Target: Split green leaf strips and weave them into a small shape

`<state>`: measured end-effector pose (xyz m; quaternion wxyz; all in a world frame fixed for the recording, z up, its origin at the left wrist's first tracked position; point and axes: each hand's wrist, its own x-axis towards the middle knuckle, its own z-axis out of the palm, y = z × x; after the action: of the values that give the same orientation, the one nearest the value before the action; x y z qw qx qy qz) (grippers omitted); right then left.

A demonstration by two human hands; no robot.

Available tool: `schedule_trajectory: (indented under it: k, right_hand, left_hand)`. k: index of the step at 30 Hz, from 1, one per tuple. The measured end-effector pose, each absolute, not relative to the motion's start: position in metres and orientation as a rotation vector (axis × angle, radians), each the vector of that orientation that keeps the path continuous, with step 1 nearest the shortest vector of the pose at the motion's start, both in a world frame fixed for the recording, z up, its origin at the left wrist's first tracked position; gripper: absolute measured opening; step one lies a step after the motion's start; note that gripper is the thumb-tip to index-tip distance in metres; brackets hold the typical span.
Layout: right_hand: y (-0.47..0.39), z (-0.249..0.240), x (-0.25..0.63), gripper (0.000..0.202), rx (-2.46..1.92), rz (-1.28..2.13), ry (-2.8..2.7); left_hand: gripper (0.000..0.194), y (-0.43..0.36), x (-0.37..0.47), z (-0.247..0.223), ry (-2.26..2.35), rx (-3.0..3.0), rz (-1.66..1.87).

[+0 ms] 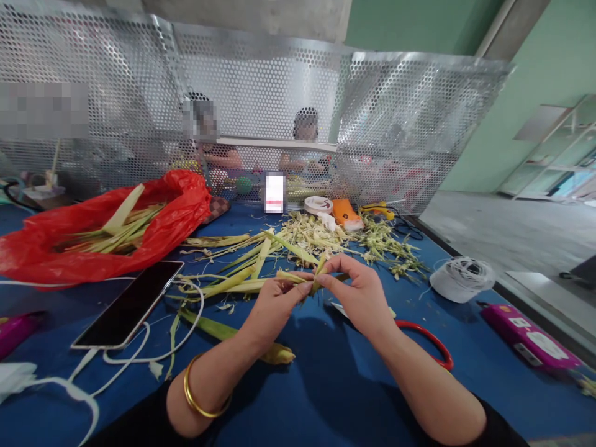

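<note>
My left hand (280,302) and my right hand (356,290) meet over the middle of the blue table (326,397). Between their fingertips they pinch a corn husk strip (321,266), pale yellow-green and folded or twisted. Its lower part is hidden behind my fingers. Under my right wrist lies a pair of scissors with red handles (431,338), its blade partly covered. A wider green husk (209,325) passes beneath my left forearm. More long husk strips (239,282) are spread just beyond my left hand.
A red plastic bag (186,205) of husks stands at the left, near a phone (130,304) with a white cable. Husk scraps (307,239), a tape roll (318,205) and an orange packet (347,214) lie behind. White string (462,278) sits right; people work beyond a perforated screen (261,74).
</note>
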<state>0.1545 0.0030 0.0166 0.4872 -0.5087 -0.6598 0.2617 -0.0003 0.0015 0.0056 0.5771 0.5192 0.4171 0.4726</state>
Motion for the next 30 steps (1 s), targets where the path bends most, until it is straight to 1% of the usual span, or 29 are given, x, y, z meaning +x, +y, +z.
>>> schedule_trajectory:
  k: [5, 8, 11, 14, 20, 27, 30]
  right_hand:
    - [0.004, 0.015, 0.155, 0.015, -1.264, 0.551, -1.581]
    - [0.005, 0.015, 0.154, 0.018, -1.251, 0.392, -1.646]
    - [0.005, 0.015, 0.154, 0.015, -1.225, 0.264, -1.703]
    - [0.005, 0.015, 0.156, 0.01, -1.236, 0.283, -1.707]
    - [0.005, 0.013, 0.158, 0.009, -1.21, 0.233, -1.792]
    - [0.003, 0.013, 0.154, 0.01, -1.219, 0.227, -1.839]
    - [0.004, 0.012, 0.154, 0.012, -1.292, 0.35, -1.762]
  left_hand:
    - [0.023, 0.0, 0.003, 0.006, 0.917, 1.213, 1.028]
    - [0.019, -0.002, 0.006, 0.007, 1.003, 1.24, 1.082]
    - [0.023, -0.001, 0.005, 0.005, 1.015, 1.248, 1.115]
    - [0.025, 0.002, 0.003, 0.002, 0.974, 1.112, 1.154]
    - [0.023, 0.004, 0.002, -0.001, 0.865, 0.747, 1.207]
    - [0.02, 0.006, 0.003, -0.004, 0.812, 0.696, 1.235]
    - [0.02, 0.007, 0.002, -0.003, 0.794, 0.701, 1.236]
